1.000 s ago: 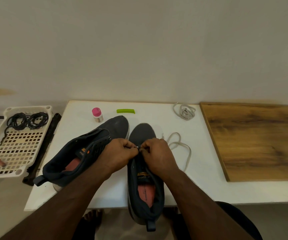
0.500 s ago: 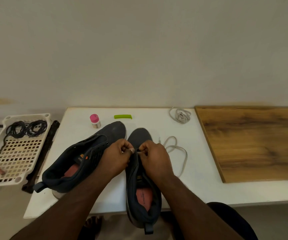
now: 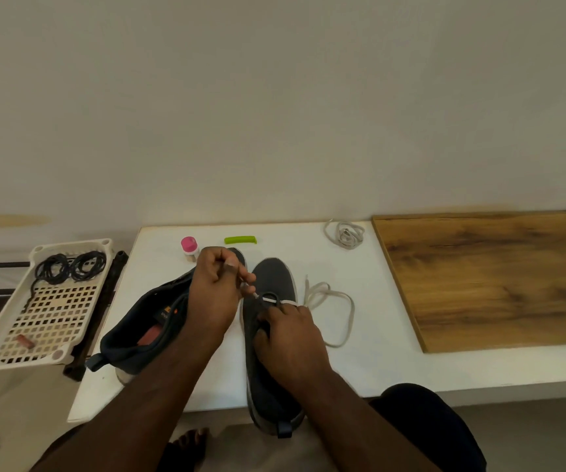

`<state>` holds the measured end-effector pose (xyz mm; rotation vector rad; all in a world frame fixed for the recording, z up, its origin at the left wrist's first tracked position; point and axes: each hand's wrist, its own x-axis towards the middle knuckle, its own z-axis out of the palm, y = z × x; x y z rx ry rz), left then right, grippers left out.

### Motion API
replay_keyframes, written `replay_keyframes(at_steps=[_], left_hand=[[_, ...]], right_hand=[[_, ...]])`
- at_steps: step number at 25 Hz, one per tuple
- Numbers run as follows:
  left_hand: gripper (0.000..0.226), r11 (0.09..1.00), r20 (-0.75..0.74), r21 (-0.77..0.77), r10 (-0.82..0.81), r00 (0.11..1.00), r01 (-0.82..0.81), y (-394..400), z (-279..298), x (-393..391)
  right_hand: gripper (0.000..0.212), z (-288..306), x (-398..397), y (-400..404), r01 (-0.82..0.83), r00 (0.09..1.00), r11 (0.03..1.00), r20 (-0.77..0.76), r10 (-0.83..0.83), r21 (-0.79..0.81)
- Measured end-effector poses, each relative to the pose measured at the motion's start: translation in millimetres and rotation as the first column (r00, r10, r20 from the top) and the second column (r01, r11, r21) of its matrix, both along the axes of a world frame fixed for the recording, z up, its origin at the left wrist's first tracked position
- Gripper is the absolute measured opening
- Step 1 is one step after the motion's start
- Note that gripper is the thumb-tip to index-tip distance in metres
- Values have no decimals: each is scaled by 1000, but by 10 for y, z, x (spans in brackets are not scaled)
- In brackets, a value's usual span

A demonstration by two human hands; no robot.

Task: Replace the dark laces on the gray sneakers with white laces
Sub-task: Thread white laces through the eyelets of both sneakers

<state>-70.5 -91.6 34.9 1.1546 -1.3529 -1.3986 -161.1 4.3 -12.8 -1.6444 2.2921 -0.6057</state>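
Two gray sneakers lie on the white table (image 3: 394, 362). We record the right-hand sneaker (image 3: 269, 338) pointing toe-away, its heel overhanging the near table edge; the left-hand sneaker (image 3: 145, 328) is tipped on its side beside it, opening toward us, reddish insole showing.

We note the left hand (image 3: 215, 291) raised above the toe of the tipped sneaker, wrist bent, forearm running up from lower left. Its thumb and forefinger pinch the tip of the white lace (image 3: 329, 308), the other fingers curled into the palm. From that pinch the lace runs down to a front eyelet of the right-hand sneaker, crosses the upper as a short pale bar, then trails off in loose loops on the table just to the sneaker's right.

We find the right hand (image 3: 290, 338) lying over the throat of the right-hand sneaker, knuckles up, fingers curled down onto the upper near the eyelets. We cannot tell whether they clamp the lace or only the shoe.

We also record a second coiled white lace (image 3: 344, 233) at the far table edge, near the wooden board (image 3: 499, 277). A pink-capped bottle (image 3: 189, 248) and a green clip (image 3: 240, 239) lie beyond the shoes. Dark laces (image 3: 70, 267) sit coiled in the white perforated tray (image 3: 46, 321) left of the table.
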Motion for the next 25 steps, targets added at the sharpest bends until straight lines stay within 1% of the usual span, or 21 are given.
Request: replay_keyframes(at_steps=[2,4,5,6,7,8,9,10,11,13,14,15,16,17,19,20,21,22,23,24,25], left_hand=[[10,996,-35,-39,76,997,-77,82,53,16],[10,992,41,-46,120,992,-118,140,-8,89],[12,993,174,-77,104,979,-92,122,-62,142],[15,993,383,-116,44,923,0,72,-132,199],[20,981,603,-112,-59,796,157,16,-204,244],[23,948,761,-58,-161,629,313,-23,-257,265],[21,911,844,11,-230,485,412,-49,-311,276],[17,889,871,58,-267,411,454,-63,-356,273],[16,888,871,64,-273,409,456,-72,-382,261],[20,929,824,24,-228,519,369,-98,-412,251],[19,951,783,14,-204,588,310,-99,-417,249],[17,963,747,19,-193,637,269,-93,-425,243],[15,967,727,27,-194,659,254,-81,-435,237],[14,966,722,35,-202,662,256,-67,-448,225],[14,965,710,39,-209,672,259,-58,-473,208],[14,968,697,38,-204,687,249,-59,-477,202],[14,970,682,35,-198,704,239,-60,-476,198],[15,972,670,32,-194,716,234,-56,-476,196],[15,972,662,34,-197,723,234,-48,-478,191],[15,970,656,36,-204,726,241,-36,-476,185],[16,968,655,35,-211,726,249,-25,-475,177]], right_hand=[[27,4,-15,-12,-14,1000,1000,19,15,-22],[25,-4,-51,-27,-23,999,999,32,23,-26],[25,-16,-78,-42,-30,999,999,24,30,-20],[25,-25,-100,-51,-35,999,999,16,36,-16],[25,-39,-114,-60,-39,999,999,21,39,-25],[24,-40,-108,-63,-43,998,999,35,44,-28],[24,-34,-87,-57,-47,997,999,65,48,-21],[23,-18,-71,-47,-48,992,999,112,48,-6],[20,11,-93,-51,-21,984,1000,178,21,-1],[11,41,-320,-100,170,920,985,359,-155,-11],[9,58,-500,-110,272,889,962,383,-252,3],[9,80,-685,-103,307,894,951,327,-305,49],[11,77,-836,-87,266,921,954,255,-295,141],[12,60,-920,-76,185,937,946,242,-251,267],[16,-49,-968,-77,82,917,886,313,-246,456],[16,-108,-1000,-93,113,881,882,363,-302,457],[15,-122,-1058,-102,219,829,894,409,-382,391],[14,-126,-1132,-93,356,761,893,469,-449,276],[11,-121,-1206,-75,465,730,866,474,-493,185],[10,-100,-1248,-46,498,754,856,419,-506,138],[12,-96,-1241,-19,459,815,877,325,-479,141]])
